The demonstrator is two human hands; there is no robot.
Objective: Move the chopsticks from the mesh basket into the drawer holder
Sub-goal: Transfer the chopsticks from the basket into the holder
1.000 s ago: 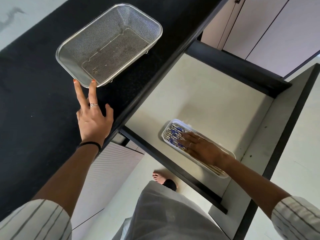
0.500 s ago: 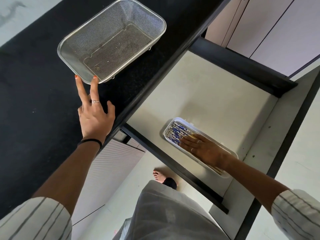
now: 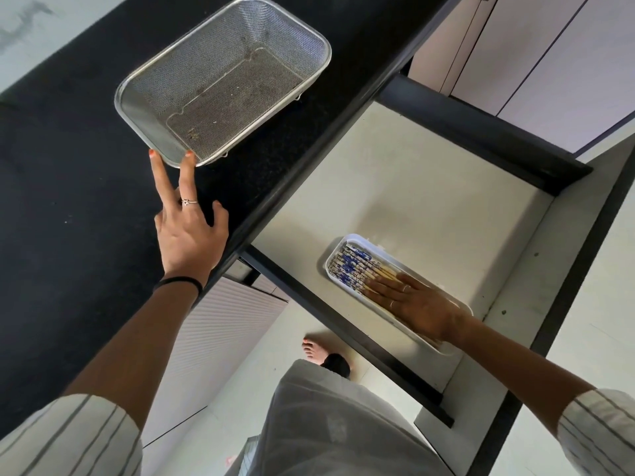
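Observation:
The mesh basket (image 3: 220,77) stands on the black counter with nothing in it. My left hand (image 3: 189,231) lies flat on the counter, two fingertips touching the basket's near rim. In the open drawer, the white holder (image 3: 347,242) contains several chopsticks (image 3: 350,266) with blue-and-white patterned ends. My right hand (image 3: 415,304) rests flat on top of the chopsticks, fingers extended, covering their plain wooden ends.
The black counter (image 3: 68,201) runs along the left. The drawer (image 3: 412,187) has a pale floor and dark walls. Cabinet doors (image 3: 549,56) are at the upper right. A bare foot (image 3: 314,350) stands on the floor below the drawer front.
My right hand has slid back along the chopsticks toward the holder's near end, uncovering more of the patterned ends. My left hand stays at the basket rim.

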